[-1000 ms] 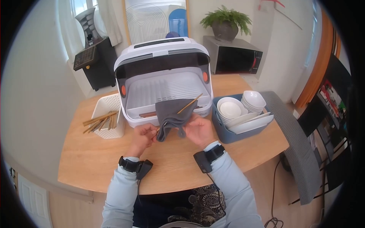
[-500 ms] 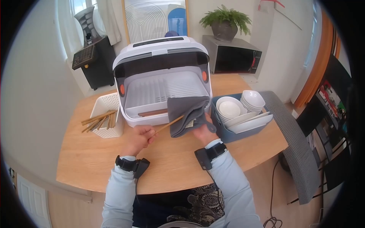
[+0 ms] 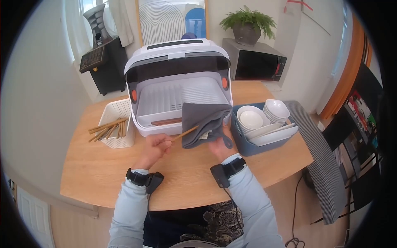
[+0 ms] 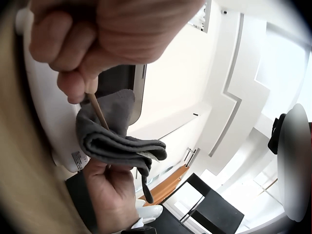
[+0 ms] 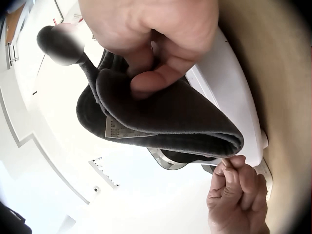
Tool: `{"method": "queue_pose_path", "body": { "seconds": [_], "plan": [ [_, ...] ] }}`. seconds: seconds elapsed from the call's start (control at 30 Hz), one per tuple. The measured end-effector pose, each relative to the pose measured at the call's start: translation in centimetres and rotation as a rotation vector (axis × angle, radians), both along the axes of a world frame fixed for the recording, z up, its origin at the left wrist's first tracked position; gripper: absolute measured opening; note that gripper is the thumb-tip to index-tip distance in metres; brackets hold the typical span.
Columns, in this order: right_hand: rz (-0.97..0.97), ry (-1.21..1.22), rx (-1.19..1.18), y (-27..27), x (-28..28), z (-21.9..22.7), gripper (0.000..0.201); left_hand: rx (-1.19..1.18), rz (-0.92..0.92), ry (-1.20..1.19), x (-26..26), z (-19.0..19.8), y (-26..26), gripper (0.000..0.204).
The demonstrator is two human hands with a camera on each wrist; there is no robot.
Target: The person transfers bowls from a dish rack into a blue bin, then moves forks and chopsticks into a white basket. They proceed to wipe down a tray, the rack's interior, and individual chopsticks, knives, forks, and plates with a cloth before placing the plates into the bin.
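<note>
My left hand (image 3: pixel 156 149) pinches one end of a light brown chopstick (image 3: pixel 185 132). The other end runs into the folds of a dark grey cloth (image 3: pixel 202 115) with a hanging loop and a small label. My right hand (image 3: pixel 221 149) grips the cloth from the right; in the right wrist view its thumb and fingers pinch the folded fabric. Behind the cloth stands a white dish cabinet (image 3: pixel 142 131) with its dark lid raised. Reddish-brown chopsticks (image 3: pixel 166 122) lie in its front tray, partly hidden by the cloth.
Left of the cabinet is a white perforated basket (image 3: pixel 118 143) with several chopsticks (image 3: pixel 108 128) across its rim. To the right, a blue basket (image 3: pixel 264 149) holds white bowls (image 3: pixel 276 109) and plates (image 3: pixel 275 134). A microwave (image 3: pixel 257 65) with a potted fern stands behind.
The chopstick's far end stuck out above the cloth at first; now it goes into the folds. The cloth and right hand moved right, and the left hand drew slightly away from them.
</note>
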State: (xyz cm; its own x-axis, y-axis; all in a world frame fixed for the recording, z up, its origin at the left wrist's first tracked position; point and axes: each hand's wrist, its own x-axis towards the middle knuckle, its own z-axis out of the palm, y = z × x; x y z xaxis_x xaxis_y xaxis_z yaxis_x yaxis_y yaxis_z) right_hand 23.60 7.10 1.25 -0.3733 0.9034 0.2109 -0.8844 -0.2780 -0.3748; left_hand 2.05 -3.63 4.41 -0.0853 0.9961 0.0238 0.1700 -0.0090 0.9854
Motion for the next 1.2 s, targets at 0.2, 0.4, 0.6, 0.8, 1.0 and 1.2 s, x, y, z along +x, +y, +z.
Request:
{"method": "queue_pose_path", "body": {
  "seconds": [0.2, 0.4, 0.6, 0.8, 1.0, 1.2],
  "plan": [
    [-0.042, 0.026, -0.083, 1.0, 0.6, -0.1, 0.027, -0.142, -0.032, -0.119, 0.4, 0.3, -0.3, 0.019],
    [0.183, -0.029, -0.072, 0.0, -1.2, -1.5, 0.025, -0.175, -0.106, -0.164, 1.8, -0.6, 0.3, 0.024],
    [0.233, -0.278, 0.078, -1.1, -2.9, -1.6, 0.023, -0.121, -0.074, -0.144, 2.0, -0.4, 0.5, 0.019],
    [0.167, -0.061, -0.086, -1.7, -1.3, -0.4, 0.022, -0.007, -0.164, -0.128, 1.7, 0.6, 0.0, 0.012],
    [0.202, -0.152, -0.023, -2.2, -1.3, -0.3, 0.024, 0.027, -0.053, -0.125, 2.0, 1.2, -0.5, 0.012],
    [0.246, -0.379, 0.066, -3.4, -2.8, 0.3, 0.028, 0.327, 0.185, 0.235, 2.1, -1.2, 0.3, 0.016]
  ]
}}
